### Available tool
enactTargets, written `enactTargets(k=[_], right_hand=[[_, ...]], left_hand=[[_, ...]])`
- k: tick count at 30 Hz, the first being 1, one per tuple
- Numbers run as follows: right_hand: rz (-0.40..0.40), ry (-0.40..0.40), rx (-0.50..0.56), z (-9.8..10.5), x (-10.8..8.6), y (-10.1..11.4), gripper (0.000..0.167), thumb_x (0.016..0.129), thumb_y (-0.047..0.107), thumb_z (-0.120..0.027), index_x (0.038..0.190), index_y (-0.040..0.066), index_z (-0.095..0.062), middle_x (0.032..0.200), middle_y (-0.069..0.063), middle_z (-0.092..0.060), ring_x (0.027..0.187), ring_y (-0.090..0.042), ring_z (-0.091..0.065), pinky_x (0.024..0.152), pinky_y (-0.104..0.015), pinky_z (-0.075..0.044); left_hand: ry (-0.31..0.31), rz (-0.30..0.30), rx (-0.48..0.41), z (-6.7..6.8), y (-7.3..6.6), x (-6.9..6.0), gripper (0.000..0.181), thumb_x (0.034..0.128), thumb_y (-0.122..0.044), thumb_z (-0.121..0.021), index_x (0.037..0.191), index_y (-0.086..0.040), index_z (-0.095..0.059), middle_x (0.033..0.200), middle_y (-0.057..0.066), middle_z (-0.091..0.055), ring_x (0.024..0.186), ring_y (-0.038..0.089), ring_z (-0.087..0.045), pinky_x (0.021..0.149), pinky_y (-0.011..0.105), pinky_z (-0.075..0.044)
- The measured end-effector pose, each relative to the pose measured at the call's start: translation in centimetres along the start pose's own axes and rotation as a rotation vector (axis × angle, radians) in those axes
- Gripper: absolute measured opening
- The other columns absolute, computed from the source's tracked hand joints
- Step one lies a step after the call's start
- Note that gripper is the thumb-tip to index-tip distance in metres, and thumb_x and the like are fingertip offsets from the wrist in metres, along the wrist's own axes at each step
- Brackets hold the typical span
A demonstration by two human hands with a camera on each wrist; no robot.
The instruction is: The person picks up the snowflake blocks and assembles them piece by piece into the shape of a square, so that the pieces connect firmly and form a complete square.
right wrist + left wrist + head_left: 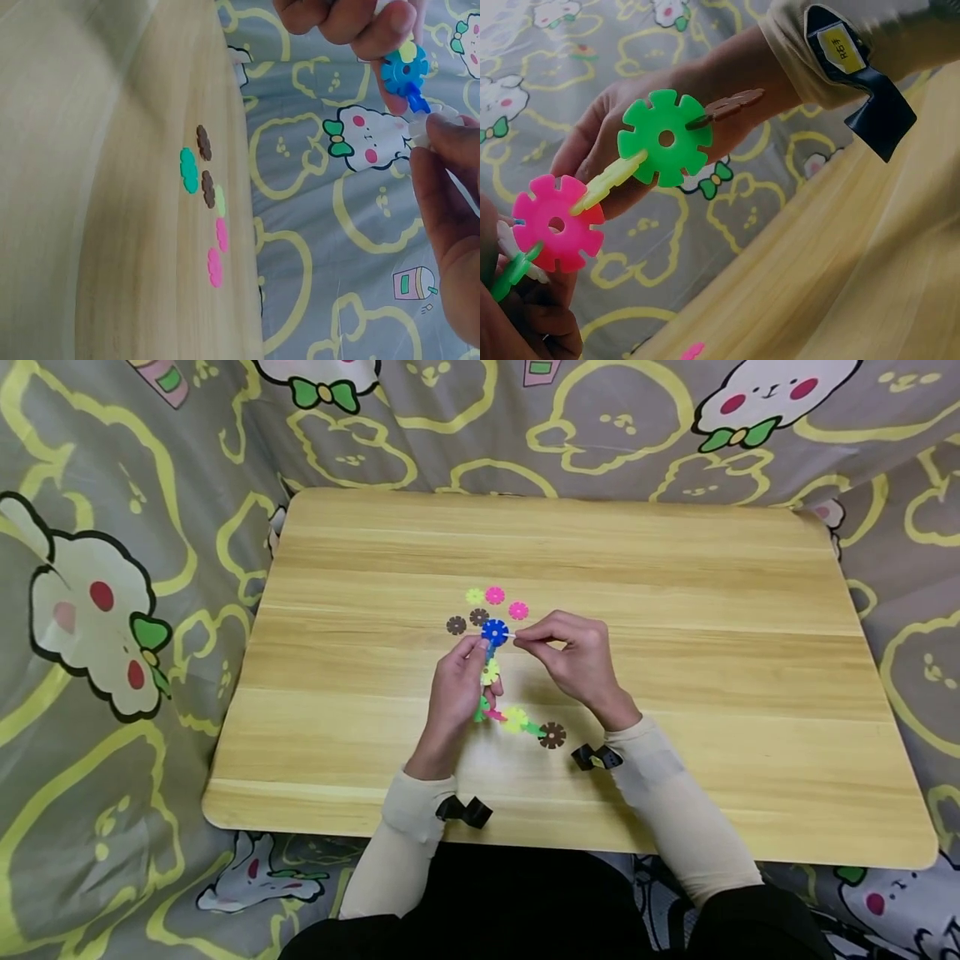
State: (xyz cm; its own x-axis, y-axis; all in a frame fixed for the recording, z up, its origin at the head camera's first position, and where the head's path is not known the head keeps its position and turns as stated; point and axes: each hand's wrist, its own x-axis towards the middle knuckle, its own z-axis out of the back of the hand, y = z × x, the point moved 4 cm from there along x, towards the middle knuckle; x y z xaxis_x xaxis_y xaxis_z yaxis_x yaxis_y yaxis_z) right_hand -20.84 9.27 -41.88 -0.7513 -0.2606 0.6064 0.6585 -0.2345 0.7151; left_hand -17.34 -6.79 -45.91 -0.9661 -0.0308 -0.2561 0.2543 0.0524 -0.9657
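My left hand (pixel 452 682) holds a chain of slotted snowflake discs, its thumb and fingers around the upper part. At the top of the chain is a blue disc (pixel 495 632). Below hang linked discs, among them a pink disc (pixel 558 223), a green disc (pixel 665 139) and, at the tail end, a brown disc (pixel 552 736). My right hand (pixel 573 656) pinches a white disc (pixel 435 126) between thumb and fingertips, right at the blue disc's edge. Fingers cover part of the white disc, so how far its slot is engaged cannot be seen.
Loose discs lie on the wooden table (pixel 712 693) beyond my hands: two pink discs (pixel 518 610), a yellow-green disc (pixel 475 596) and two brown discs (pixel 456 625). A green disc (pixel 188 170) lies near them. A patterned curtain (pixel 480 435) surrounds the table.
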Motion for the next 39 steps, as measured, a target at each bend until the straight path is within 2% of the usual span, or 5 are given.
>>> enactTargets(k=[13, 25, 29, 34, 39], right_hand=[[0.061, 0.026, -0.037, -0.5, 0.4, 0.0, 0.010, 0.074, -0.007, -0.078, 0.080, 0.001, -0.076, 0.075, -0.013, -0.073, 0.068, -0.021, -0.071, 0.071, -0.016, -0.057], [0.043, 0.081, -0.018, -0.9, 1.1, 0.1, 0.009, 0.078, 0.002, -0.078, 0.087, 0.003, -0.076, 0.082, -0.010, -0.073, 0.074, -0.018, -0.070, 0.074, -0.017, -0.057], [0.009, 0.099, 0.011, -0.6, 1.1, -0.3, 0.015, 0.077, 0.004, -0.080, 0.091, 0.003, -0.076, 0.085, -0.010, -0.073, 0.075, -0.015, -0.069, 0.072, -0.019, -0.058], [-0.127, 0.104, 0.037, 0.2, 1.2, -1.7, 0.016, 0.077, 0.003, -0.079, 0.093, 0.003, -0.075, 0.089, -0.011, -0.073, 0.078, -0.014, -0.068, 0.072, -0.022, -0.059], [-0.258, 0.095, -0.045, 0.9, 1.1, -3.7, 0.011, 0.083, 0.008, -0.076, 0.094, 0.005, -0.076, 0.092, -0.008, -0.074, 0.080, -0.013, -0.067, 0.073, -0.018, -0.057]], left_hand=[[0.000, 0.053, -0.023, 0.2, -0.1, 0.0, 0.025, 0.1019, -0.028, -0.049, 0.112, -0.013, -0.066, 0.055, 0.001, -0.053, 0.042, 0.013, -0.053, 0.036, 0.025, -0.045], [0.001, 0.004, -0.072, 0.8, -0.5, 0.1, 0.031, 0.1030, -0.030, -0.046, 0.115, -0.007, -0.062, 0.057, 0.001, -0.055, 0.044, 0.011, -0.053, 0.038, 0.022, -0.044], [-0.019, 0.026, -0.069, 1.1, -0.3, 0.1, 0.028, 0.1028, -0.032, -0.046, 0.114, -0.012, -0.062, 0.060, 0.001, -0.055, 0.046, 0.013, -0.054, 0.039, 0.022, -0.044], [-0.062, 0.054, -0.059, 1.6, 0.0, 0.1, 0.027, 0.1026, -0.033, -0.046, 0.115, -0.016, -0.062, 0.065, 0.003, -0.055, 0.049, 0.014, -0.053, 0.041, 0.022, -0.045], [-0.075, 0.055, -0.090, 1.9, 0.1, 0.1, 0.026, 0.1024, -0.032, -0.047, 0.115, -0.015, -0.062, 0.066, 0.002, -0.055, 0.050, 0.015, -0.054, 0.042, 0.022, -0.046]])
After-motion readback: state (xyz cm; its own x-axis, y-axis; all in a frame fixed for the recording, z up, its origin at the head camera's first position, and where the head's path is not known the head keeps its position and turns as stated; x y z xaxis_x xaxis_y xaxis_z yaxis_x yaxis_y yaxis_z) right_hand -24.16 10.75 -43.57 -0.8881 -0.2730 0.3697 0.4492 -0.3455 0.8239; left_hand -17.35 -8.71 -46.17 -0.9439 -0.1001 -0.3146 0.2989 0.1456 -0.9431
